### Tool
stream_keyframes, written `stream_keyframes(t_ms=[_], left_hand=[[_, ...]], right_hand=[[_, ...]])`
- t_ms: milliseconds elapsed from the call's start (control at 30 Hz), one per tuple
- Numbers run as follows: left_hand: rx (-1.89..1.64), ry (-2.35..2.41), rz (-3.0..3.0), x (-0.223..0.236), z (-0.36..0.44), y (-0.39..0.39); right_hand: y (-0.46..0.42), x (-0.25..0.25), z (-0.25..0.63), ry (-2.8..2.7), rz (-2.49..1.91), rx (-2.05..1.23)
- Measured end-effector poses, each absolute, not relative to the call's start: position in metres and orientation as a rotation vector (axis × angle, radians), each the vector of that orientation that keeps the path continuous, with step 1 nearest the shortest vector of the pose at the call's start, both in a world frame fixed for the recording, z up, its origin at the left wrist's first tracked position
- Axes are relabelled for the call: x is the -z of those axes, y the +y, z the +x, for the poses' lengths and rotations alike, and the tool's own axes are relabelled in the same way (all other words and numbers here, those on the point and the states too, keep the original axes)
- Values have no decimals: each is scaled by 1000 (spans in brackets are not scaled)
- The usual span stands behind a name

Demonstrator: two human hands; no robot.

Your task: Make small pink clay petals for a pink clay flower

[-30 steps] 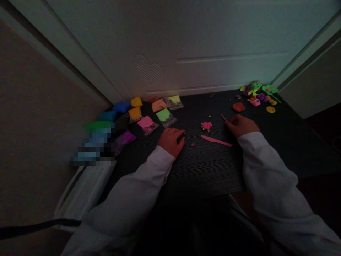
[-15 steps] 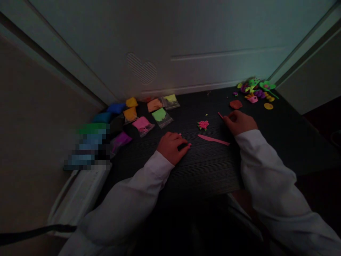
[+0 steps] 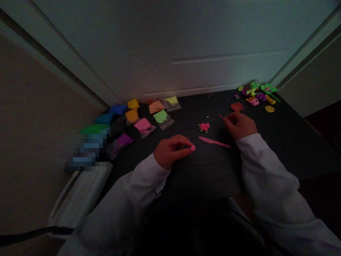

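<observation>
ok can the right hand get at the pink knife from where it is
Probably yes: the pink knife lies close to the right hand, with nothing visible between them. However, that hand's grip is on a thin pink stick, which might get in the way.

Matt clay piece (image 3: 193,147), smooth plastic knife (image 3: 214,142), wood-grained tabletop (image 3: 202,169)
</observation>
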State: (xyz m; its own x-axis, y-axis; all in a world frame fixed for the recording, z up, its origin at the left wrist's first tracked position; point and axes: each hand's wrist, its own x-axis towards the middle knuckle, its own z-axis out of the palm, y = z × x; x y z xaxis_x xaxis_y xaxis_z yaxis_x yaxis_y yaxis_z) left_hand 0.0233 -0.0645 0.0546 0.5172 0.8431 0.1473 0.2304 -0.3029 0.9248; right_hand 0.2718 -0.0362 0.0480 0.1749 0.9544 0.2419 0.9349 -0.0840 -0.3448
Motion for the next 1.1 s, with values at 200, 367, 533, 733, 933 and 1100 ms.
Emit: stream_keyframes(t_ms=[200, 367, 533, 733, 933, 1100], left_hand=[[-850, 759, 1568, -58, 25, -70], [-824, 740, 1432, -51, 26, -69], [-787, 768, 1363, -42, 26, -63], [-807, 856, 1418, -37, 26, -60], [-879, 834, 1364, -35, 30, -60], [-920, 803, 1175, -34, 34, -60]], right_hand=[[-46, -55, 251, -1871, -1772, -44], [-43, -47, 249, -2002, -1671, -78], [-37, -33, 253, -2090, -1652, -136], [-32, -31, 245, -2051, -1695, -142], [-47, -54, 231, -1946, -1385, -379], [-74, -70, 208, -1975, -1141, -780]])
